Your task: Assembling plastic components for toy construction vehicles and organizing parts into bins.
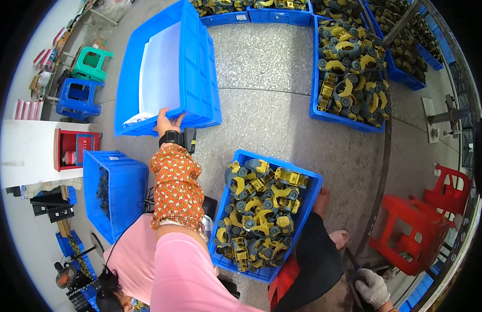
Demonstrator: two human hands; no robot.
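My left hand (169,123), below a floral sleeve cover and a black wristwatch, grips the near rim of a large blue crate (199,67). Its fingers hook over the edge. The crate looks stacked on another one and has a white sheet (162,73) inside. Nearer to me, below and right of the hand, stands a blue crate (309,208) filled with yellow and dark grey toy vehicles (259,218). My right hand is out of view.
A person in pink (131,255) sits at lower left beside a blue bin (121,192). At lower right is another person's gloved hand (373,288). More toy-filled crates (350,73) line the far side. Red stools (407,234) stand right; green (90,65) and blue stools (78,98) left.
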